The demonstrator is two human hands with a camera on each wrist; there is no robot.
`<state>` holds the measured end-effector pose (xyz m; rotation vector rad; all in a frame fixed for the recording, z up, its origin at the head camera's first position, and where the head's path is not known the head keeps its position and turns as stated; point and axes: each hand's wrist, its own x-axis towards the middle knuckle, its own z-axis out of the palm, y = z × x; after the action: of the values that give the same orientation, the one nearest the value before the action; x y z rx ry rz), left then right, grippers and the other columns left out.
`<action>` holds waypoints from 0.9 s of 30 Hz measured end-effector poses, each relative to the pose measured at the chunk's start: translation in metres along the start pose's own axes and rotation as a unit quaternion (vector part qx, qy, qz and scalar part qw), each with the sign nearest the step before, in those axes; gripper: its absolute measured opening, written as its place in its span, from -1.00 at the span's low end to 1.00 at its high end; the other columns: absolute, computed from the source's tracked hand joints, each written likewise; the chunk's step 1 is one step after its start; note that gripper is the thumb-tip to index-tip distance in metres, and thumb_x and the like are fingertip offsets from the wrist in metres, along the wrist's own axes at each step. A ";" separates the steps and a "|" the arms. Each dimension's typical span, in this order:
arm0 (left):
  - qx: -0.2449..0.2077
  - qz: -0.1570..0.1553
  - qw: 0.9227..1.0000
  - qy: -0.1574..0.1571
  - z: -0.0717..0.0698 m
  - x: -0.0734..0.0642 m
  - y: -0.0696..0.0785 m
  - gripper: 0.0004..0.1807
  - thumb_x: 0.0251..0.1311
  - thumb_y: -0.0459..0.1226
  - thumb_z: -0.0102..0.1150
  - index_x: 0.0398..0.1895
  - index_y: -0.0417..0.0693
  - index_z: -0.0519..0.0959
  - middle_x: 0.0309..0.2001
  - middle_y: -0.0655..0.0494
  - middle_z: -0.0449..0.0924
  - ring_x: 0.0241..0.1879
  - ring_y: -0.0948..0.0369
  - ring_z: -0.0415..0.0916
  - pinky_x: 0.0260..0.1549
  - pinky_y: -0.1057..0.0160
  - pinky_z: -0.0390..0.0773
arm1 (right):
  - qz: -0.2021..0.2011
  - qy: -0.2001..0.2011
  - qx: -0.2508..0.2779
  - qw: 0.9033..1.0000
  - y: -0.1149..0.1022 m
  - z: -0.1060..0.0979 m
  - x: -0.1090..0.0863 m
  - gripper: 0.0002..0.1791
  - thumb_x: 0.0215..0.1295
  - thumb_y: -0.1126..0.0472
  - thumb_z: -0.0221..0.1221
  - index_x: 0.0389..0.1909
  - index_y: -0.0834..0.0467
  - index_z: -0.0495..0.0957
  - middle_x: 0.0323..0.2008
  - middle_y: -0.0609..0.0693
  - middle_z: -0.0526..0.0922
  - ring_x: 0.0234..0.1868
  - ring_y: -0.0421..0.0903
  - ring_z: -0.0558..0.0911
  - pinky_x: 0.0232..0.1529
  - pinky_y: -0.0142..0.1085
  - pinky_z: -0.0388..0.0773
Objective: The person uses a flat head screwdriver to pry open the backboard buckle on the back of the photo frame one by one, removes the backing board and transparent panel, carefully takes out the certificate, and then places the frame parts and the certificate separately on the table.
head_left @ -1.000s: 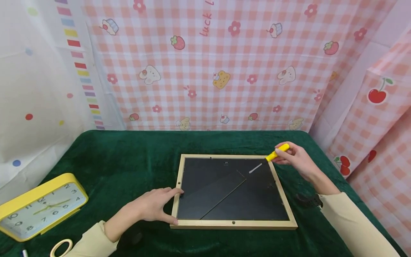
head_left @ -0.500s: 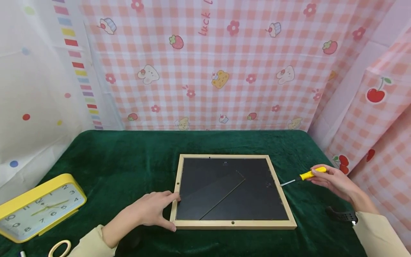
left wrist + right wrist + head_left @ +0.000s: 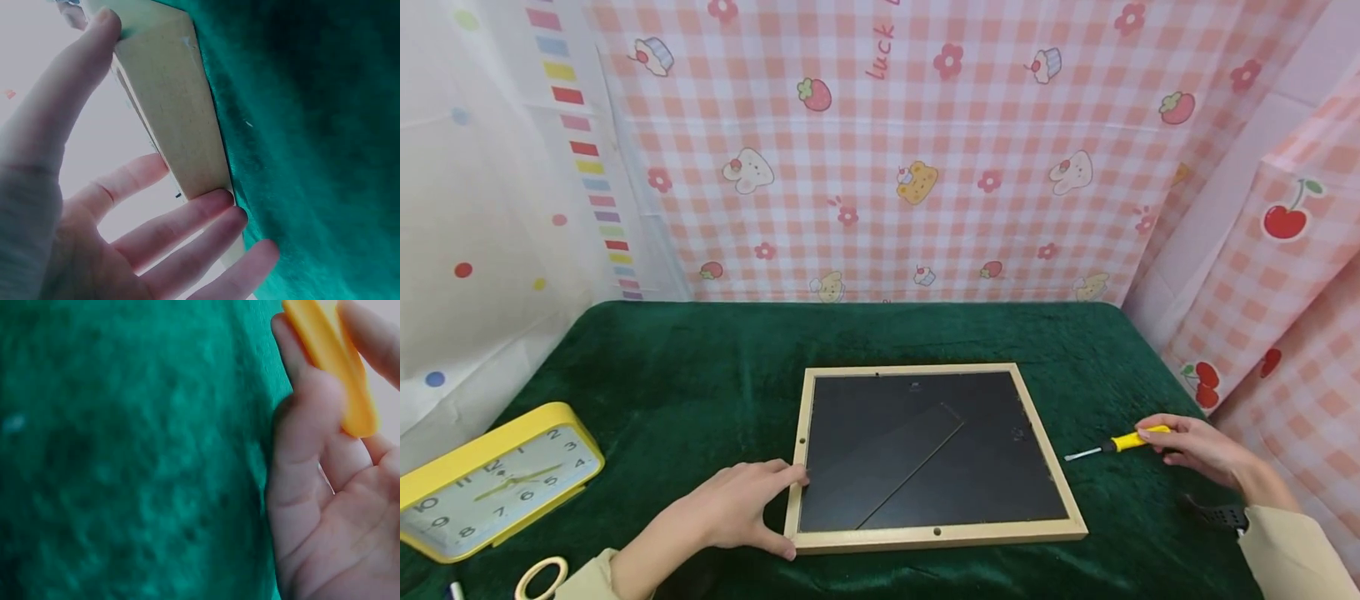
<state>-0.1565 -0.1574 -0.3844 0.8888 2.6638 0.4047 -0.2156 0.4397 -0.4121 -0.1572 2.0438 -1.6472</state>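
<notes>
A picture frame (image 3: 937, 532) with a light wooden border lies back side up on the green cloth, its black backing board (image 3: 880, 450) and slanted stand flap showing. My left hand (image 3: 741, 508) rests at its near left corner, thumb on the front corner and index finger over the left border. In the left wrist view, the other fingertips (image 3: 212, 203) lie along the frame's wooden side. To the right of the frame, my right hand (image 3: 1198, 450) pinches the yellow handle of a screwdriver (image 3: 1127, 442). Its metal shaft points left, low over the cloth, with the tip just beside the right border.
A yellow clock (image 3: 497, 483) stands at the left. Nearer me are a cream ring-shaped handle (image 3: 542, 578), partly behind my sleeve, and a white pen-like end (image 3: 455, 591). A pink checked curtain (image 3: 880, 167) hangs behind the table.
My right hand has carried the screwdriver from above the frame's far right corner, out past the right border and down toward the cloth. The frame has shifted slightly left and toward me, with my left hand.
</notes>
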 end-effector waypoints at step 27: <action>-0.040 -0.007 0.999 -0.032 -0.001 -0.020 -0.007 -0.29 -0.34 0.24 0.26 -0.05 0.19 0.36 -0.08 0.19 0.42 -0.23 0.25 0.36 -0.23 0.07 0.42 | -0.028 -0.058 -0.069 0.996 0.003 -0.004 -0.014 -0.71 0.36 0.31 -0.17 -0.10 0.06 0.50 -0.42 0.01 0.51 -0.68 -0.04 0.22 -0.67 -0.25 0.06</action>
<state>-0.1452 -0.1751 -0.3819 0.8441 2.5759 0.4687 -0.2048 0.4499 -0.4101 -0.3538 2.0799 -1.4935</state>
